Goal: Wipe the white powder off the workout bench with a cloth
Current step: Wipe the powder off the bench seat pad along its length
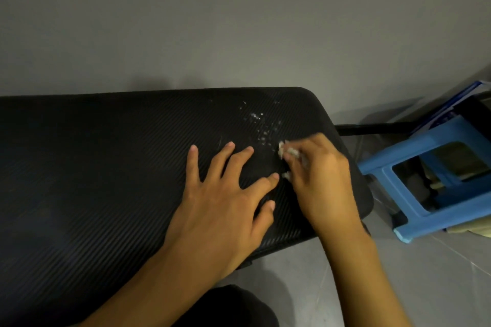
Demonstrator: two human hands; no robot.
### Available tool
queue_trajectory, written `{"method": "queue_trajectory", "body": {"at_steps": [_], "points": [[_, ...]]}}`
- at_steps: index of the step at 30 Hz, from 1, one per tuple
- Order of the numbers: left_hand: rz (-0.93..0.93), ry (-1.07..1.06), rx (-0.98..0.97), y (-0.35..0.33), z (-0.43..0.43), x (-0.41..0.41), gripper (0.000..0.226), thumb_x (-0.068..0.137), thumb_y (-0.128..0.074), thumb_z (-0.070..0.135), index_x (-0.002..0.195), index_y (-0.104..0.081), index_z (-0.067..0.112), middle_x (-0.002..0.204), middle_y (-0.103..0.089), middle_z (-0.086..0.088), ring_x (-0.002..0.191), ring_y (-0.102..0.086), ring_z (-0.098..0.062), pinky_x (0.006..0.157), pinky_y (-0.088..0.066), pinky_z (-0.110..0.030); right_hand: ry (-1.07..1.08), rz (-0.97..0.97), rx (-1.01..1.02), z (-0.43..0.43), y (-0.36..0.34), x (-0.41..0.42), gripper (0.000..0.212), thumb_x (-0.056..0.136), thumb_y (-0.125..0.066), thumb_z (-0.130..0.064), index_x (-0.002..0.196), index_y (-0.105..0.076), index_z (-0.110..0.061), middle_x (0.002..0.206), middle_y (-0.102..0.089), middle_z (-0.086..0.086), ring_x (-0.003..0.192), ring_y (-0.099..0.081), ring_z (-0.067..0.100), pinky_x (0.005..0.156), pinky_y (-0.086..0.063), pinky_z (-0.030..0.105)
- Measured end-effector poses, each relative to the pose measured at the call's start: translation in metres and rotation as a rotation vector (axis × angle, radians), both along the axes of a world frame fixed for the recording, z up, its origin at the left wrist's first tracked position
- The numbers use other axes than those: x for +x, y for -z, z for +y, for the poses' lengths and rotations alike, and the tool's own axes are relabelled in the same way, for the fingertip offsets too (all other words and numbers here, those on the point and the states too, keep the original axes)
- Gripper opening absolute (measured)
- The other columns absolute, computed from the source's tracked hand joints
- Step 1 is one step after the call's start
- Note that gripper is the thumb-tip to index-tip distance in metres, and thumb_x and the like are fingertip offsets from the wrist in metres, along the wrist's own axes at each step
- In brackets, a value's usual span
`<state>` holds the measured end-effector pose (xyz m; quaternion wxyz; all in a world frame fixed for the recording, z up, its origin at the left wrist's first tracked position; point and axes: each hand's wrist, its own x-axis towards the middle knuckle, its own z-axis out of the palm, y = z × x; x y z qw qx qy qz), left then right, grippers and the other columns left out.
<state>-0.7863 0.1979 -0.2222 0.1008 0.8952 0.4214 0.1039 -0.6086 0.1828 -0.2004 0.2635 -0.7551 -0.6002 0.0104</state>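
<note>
The black ribbed workout bench pad (106, 167) fills the left and middle of the view. White powder (261, 127) lies in scattered specks near its right end. My left hand (223, 199) rests flat on the pad with its fingers spread, holding nothing. My right hand (318, 175) is just to its right, over the pad's right end, with the fingers pinched together. Its fingertips are coated white and hold a small clump of powder just below the specks. No cloth is in view.
A grey wall stands directly behind the bench. A blue plastic stool (435, 180) lies tipped on the tiled floor to the right, close to the bench's end. A black frame bar (372, 129) sticks out toward it. My dark-clothed knee (233, 308) is at the bottom.
</note>
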Motion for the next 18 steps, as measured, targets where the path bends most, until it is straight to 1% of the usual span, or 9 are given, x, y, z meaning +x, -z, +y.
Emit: {"method": "queue_trajectory", "body": {"at_steps": [1,3,5,7,10,12,14,16,18], "points": [[-0.005,-0.003,0.002,0.001,0.000,0.000,0.047,0.094,-0.037,0.055,0.134,-0.058,0.044,0.153,-0.046,-0.008,0.147,-0.034,-0.032,0.115,-0.018,-0.072,0.005,0.019,0.009,-0.018,0.000,-0.003,0.014,0.095,-0.062,-0.021,0.105,-0.072,-0.020,0.101,-0.058,-0.006,0.088,-0.057,0.007,0.076,-0.046,0.015],[-0.007,-0.007,0.006,0.001,0.000,0.000,0.048,0.093,-0.037,0.055,0.134,-0.059,0.043,0.153,-0.046,-0.009,0.146,-0.035,-0.033,0.115,-0.018,-0.072,0.028,0.040,0.017,-0.031,0.002,0.002,0.014,0.094,-0.064,-0.020,0.106,-0.072,-0.021,0.101,-0.059,-0.007,0.090,-0.057,0.006,0.078,-0.042,0.009],[-0.008,-0.005,0.009,0.001,0.000,0.000,0.048,0.094,-0.036,0.055,0.134,-0.059,0.043,0.153,-0.046,-0.009,0.146,-0.035,-0.033,0.115,-0.019,-0.073,0.079,0.008,0.015,-0.014,0.006,0.017,0.015,0.094,-0.063,-0.019,0.107,-0.072,-0.018,0.104,-0.059,-0.003,0.091,-0.058,0.010,0.078,-0.040,0.010],[-0.006,0.001,0.014,0.001,0.000,0.000,0.048,0.094,-0.036,0.054,0.135,-0.058,0.042,0.153,-0.046,-0.009,0.146,-0.035,-0.033,0.115,-0.019,-0.073,0.172,-0.007,0.014,0.011,0.006,0.031,0.017,0.096,-0.061,-0.018,0.108,-0.072,-0.016,0.105,-0.060,0.002,0.092,-0.060,0.017,0.079,-0.042,0.020],[-0.012,0.003,0.021,0.002,-0.001,-0.001,0.048,0.094,-0.037,0.054,0.136,-0.059,0.041,0.153,-0.046,-0.010,0.146,-0.036,-0.034,0.114,-0.020,-0.073,0.243,0.012,0.018,0.016,0.004,0.030,0.018,0.096,-0.060,-0.017,0.109,-0.072,-0.014,0.106,-0.059,0.005,0.093,-0.058,0.019,0.080,-0.044,0.027],[-0.018,0.003,0.024,0.003,-0.002,0.000,0.048,0.094,-0.037,0.053,0.135,-0.059,0.041,0.152,-0.047,-0.010,0.146,-0.036,-0.034,0.114,-0.020,-0.073,0.250,0.005,0.022,-0.007,0.006,0.019,0.017,0.095,-0.061,-0.017,0.108,-0.072,-0.013,0.105,-0.059,0.004,0.090,-0.056,0.015,0.077,-0.040,0.024],[-0.023,0.002,0.030,0.003,-0.002,-0.001,0.049,0.094,-0.038,0.053,0.135,-0.060,0.040,0.151,-0.048,-0.011,0.145,-0.037,-0.035,0.114,-0.020,-0.073,0.254,0.016,0.038,-0.027,0.007,0.012,0.017,0.094,-0.063,-0.018,0.108,-0.072,-0.013,0.106,-0.059,0.001,0.091,-0.056,0.013,0.080,-0.040,0.022],[-0.031,0.006,0.031,0.003,-0.002,-0.001,0.049,0.094,-0.038,0.053,0.134,-0.061,0.039,0.151,-0.048,-0.011,0.145,-0.038,-0.035,0.113,-0.021,-0.074,0.279,0.016,0.043,-0.020,0.008,0.018,0.017,0.094,-0.063,-0.018,0.108,-0.072,-0.013,0.105,-0.058,0.000,0.090,-0.053,0.010,0.079,-0.037,0.020],[-0.037,0.008,0.029,0.002,-0.002,-0.001,0.048,0.093,-0.038,0.053,0.134,-0.061,0.039,0.151,-0.049,-0.011,0.145,-0.038,-0.035,0.113,-0.021,-0.074,0.322,0.017,0.031,0.000,0.006,0.028,0.018,0.095,-0.061,-0.018,0.109,-0.072,-0.012,0.102,-0.053,-0.002,0.086,-0.048,0.008,0.075,-0.030,0.015]]}}
